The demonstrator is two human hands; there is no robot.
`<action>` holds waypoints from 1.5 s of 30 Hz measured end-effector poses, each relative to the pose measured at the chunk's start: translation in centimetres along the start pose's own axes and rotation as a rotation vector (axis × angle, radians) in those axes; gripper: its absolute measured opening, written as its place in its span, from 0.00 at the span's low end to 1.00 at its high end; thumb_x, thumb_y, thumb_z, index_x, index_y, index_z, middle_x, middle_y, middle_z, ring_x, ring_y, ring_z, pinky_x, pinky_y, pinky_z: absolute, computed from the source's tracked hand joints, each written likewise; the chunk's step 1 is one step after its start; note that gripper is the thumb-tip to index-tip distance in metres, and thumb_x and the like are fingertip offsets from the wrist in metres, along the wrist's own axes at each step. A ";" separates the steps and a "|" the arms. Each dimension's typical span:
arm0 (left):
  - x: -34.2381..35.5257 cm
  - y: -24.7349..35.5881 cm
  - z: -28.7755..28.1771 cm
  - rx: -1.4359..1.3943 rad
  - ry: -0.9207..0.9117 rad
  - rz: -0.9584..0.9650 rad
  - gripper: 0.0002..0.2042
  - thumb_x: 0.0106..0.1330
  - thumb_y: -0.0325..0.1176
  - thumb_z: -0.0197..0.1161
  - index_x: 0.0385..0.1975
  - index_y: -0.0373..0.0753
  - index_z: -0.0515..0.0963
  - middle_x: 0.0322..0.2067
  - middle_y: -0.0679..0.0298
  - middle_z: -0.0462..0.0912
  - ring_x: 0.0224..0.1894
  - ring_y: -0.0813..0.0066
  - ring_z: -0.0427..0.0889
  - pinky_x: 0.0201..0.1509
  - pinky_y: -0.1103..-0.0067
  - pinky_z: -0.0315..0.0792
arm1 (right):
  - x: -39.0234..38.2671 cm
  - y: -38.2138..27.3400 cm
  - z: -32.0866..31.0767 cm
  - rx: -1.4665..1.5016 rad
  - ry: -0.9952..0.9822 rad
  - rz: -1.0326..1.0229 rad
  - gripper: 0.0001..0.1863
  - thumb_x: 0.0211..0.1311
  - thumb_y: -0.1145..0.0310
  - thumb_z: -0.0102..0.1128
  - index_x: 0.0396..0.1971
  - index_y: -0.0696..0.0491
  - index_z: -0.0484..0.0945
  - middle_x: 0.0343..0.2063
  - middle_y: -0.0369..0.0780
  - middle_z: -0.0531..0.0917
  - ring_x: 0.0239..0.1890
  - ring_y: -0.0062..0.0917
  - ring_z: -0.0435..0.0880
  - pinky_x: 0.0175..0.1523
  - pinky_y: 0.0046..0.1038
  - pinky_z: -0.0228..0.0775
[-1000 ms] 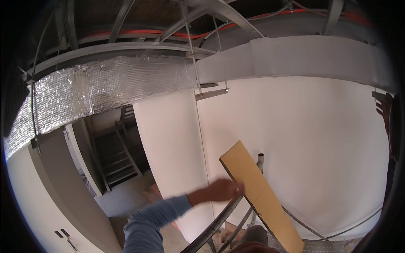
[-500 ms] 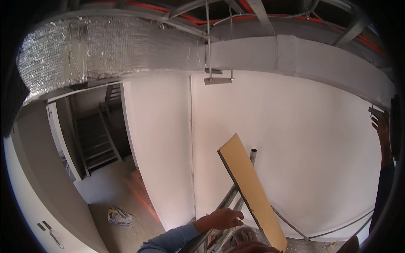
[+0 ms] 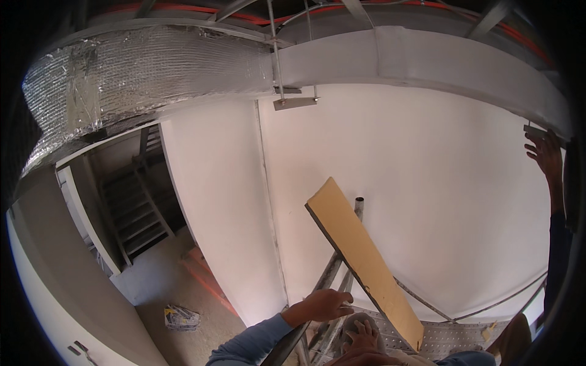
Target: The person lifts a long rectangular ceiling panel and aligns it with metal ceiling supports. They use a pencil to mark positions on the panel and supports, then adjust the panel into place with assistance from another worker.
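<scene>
My left hand (image 3: 323, 305) reaches in from below in a blue sleeve, across a slanted metal scaffold pole (image 3: 326, 274). Its fingers are loosely bent and apart, with nothing seen in them. Just right of it, a long tan board (image 3: 363, 259) with a dark edge leans at a slant over the poles, apart from the fingertips. At the far right my right hand (image 3: 546, 152) is raised in a dark sleeve. It grips a small metal bracket (image 3: 536, 130) under the duct, some fingers sticking out below. A grey rounded shape (image 3: 360, 332) by my left hand is unclear.
A grey duct (image 3: 427, 58) runs overhead, joined to a foil-wrapped stretch (image 3: 171, 67); a hanger bracket (image 3: 296, 104) hangs on rods. Below lie a perforated metal platform (image 3: 452, 335) and braces. A doorway at left shows metal stairs (image 3: 137, 210); a crumpled bag (image 3: 181, 318) lies on the floor.
The view has tipped down and turned slightly right, so the duct and board sit higher and further left. Both hands keep their places at the pole and the bracket.
</scene>
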State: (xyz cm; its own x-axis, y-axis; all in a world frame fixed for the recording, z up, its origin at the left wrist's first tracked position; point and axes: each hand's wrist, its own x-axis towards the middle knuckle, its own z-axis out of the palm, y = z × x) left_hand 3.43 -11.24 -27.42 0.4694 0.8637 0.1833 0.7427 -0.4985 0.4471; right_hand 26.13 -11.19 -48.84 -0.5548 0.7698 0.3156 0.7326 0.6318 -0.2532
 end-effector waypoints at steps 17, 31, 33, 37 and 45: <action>0.3 0.8 -0.4 -0.022 -0.001 -0.068 0.20 0.69 0.50 0.62 0.46 0.38 0.79 0.30 0.49 0.85 0.35 0.49 0.84 0.40 0.62 0.75 | 1.6 0.0 -0.5 0.017 -0.182 0.039 0.25 0.49 0.50 0.70 0.51 0.38 0.86 0.69 0.40 0.65 0.75 0.42 0.51 0.74 0.51 0.40; 0.3 0.2 0.0 -0.063 0.047 -0.055 0.20 0.69 0.50 0.63 0.47 0.39 0.79 0.29 0.52 0.86 0.32 0.52 0.86 0.37 0.65 0.76 | 1.5 1.6 2.0 -0.015 -0.066 -0.060 0.22 0.49 0.49 0.68 0.46 0.37 0.87 0.67 0.39 0.68 0.73 0.43 0.56 0.71 0.54 0.46; 0.3 0.2 0.1 0.007 0.060 -0.065 0.20 0.68 0.50 0.64 0.47 0.39 0.79 0.30 0.51 0.86 0.33 0.52 0.86 0.37 0.65 0.77 | 1.2 1.5 1.6 -0.059 -0.019 -0.080 0.21 0.49 0.48 0.65 0.44 0.37 0.87 0.64 0.39 0.72 0.69 0.45 0.61 0.67 0.56 0.51; 0.8 0.1 0.0 -0.045 0.003 -0.160 0.22 0.64 0.51 0.68 0.45 0.38 0.82 0.25 0.53 0.85 0.28 0.57 0.85 0.32 0.68 0.76 | 1.1 1.2 -0.2 -0.157 -0.047 0.000 0.20 0.56 0.47 0.60 0.46 0.37 0.86 0.64 0.37 0.71 0.70 0.42 0.61 0.67 0.56 0.51; 0.8 1.6 -0.8 0.003 0.018 -0.171 0.20 0.63 0.50 0.69 0.44 0.39 0.83 0.26 0.55 0.85 0.29 0.58 0.86 0.35 0.69 0.78 | 1.8 0.4 -1.7 0.074 -0.245 0.095 0.23 0.62 0.49 0.56 0.56 0.39 0.81 0.72 0.39 0.62 0.76 0.44 0.53 0.72 0.57 0.46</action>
State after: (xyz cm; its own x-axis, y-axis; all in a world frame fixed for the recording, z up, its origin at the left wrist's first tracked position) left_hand 4.59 -11.29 -25.92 0.3271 0.9373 0.1205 0.8126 -0.3441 0.4704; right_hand 26.08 -9.71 -46.87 -0.5705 0.8192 0.0590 0.7601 0.5539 -0.3398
